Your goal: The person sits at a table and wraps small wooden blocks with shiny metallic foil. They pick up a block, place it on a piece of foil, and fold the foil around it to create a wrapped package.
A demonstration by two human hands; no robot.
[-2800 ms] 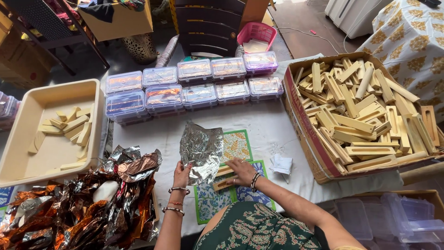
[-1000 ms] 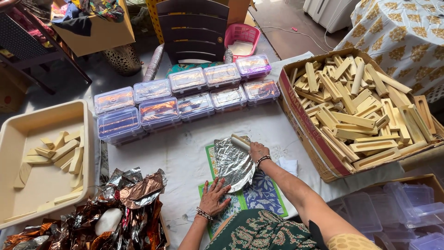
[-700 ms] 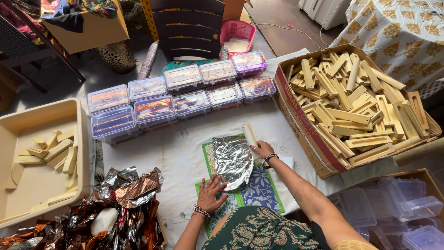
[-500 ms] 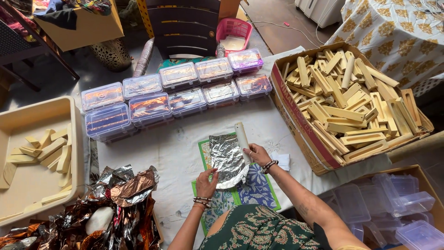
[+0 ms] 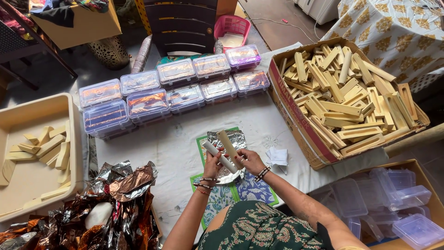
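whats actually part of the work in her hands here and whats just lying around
In hand:
left hand holding white stick
right hand holding wooden stick
silver foil sheet under them

Lying about:
box of wooden sticks
lidded plastic boxes
beige tray
crumpled foil pile
empty clear containers

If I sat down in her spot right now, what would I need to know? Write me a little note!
Left hand: holds a white stick.
Right hand: holds a tan wooden stick.
Both sticks are lifted above the crinkled foil sheet, which lies on a patterned mat on the white cloth.
Done: eight lidded plastic boxes sit in two rows in front.
Left: many wooden sticks in the cardboard box at right, a few in the beige tray at left. Foil heap at lower left; empty plastic boxes at lower right.
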